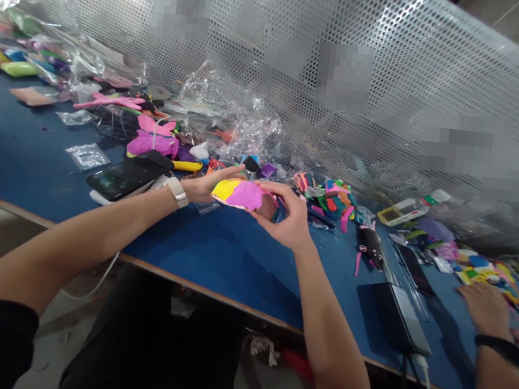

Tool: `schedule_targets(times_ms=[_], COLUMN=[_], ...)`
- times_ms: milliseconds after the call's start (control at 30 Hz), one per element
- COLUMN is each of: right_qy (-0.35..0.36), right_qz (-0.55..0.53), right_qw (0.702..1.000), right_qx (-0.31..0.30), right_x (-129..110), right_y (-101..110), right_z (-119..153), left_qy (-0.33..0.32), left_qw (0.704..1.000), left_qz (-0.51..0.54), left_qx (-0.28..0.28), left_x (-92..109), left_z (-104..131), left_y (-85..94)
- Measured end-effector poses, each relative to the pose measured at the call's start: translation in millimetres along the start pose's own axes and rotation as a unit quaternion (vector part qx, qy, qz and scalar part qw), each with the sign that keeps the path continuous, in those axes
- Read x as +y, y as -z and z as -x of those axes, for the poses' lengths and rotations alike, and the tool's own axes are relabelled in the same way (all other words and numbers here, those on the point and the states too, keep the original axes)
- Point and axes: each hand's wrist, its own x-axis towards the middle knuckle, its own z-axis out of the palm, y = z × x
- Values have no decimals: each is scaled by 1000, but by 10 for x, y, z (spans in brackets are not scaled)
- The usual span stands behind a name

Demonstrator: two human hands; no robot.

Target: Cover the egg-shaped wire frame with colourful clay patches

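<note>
A flat clay piece [244,196], yellow at its left end and pink-purple in the middle, is held up above the blue table's front half. My right hand [287,216] grips its right end between thumb and fingers. On the other side my left hand [207,185] supports the piece from behind, its fingers partly hidden by it. A white watch band circles my left wrist. Behind my hands lie small clay bits and a dark lump [250,163].
Left are a phone [130,173], a yellow cutter [186,165] and pink clay shapes [153,139]. Crumpled plastic lines the perforated metal screen [276,46]. Right are a black box [402,317], a bottle [402,212] and another person's hand [485,307].
</note>
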Motion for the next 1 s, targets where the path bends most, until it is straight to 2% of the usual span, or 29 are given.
schedule_targets(times_ms=[100, 200, 267, 400, 533, 633, 700, 800, 1000], right_qy=[108, 138, 108, -10, -150, -289, -349, -372, -374], right_qz=[118, 188, 211, 202, 85, -90, -217, -340, -380], right_qw=[986, 971, 970, 976, 970, 919, 873, 830, 824], right_qx=[47, 45, 43, 78, 171, 251, 263, 241, 189], right_x=[49, 148, 201, 268, 379, 457, 478, 477, 467], right_y=[-40, -63, -64, -68, -170, -272, -305, -294, -305], right_z=[13, 47, 68, 87, 84, 68, 51, 29, 41], left_qy=[46, 70, 34, -67, -125, -163, -183, -187, -187], left_qw=[998, 996, 998, 996, 986, 979, 973, 970, 973], left_qz=[37, 45, 44, 48, 51, 47, 47, 49, 31], left_qx=[-14, -36, -17, 34, 93, 115, 132, 146, 131], left_x=[59, 36, 9, 29, 90, 112, 117, 116, 59], left_z=[8, 5, 2, 5, 13, 19, 23, 29, 22], left_y=[26, 57, 60, 6, -96, -175, -217, -247, -213])
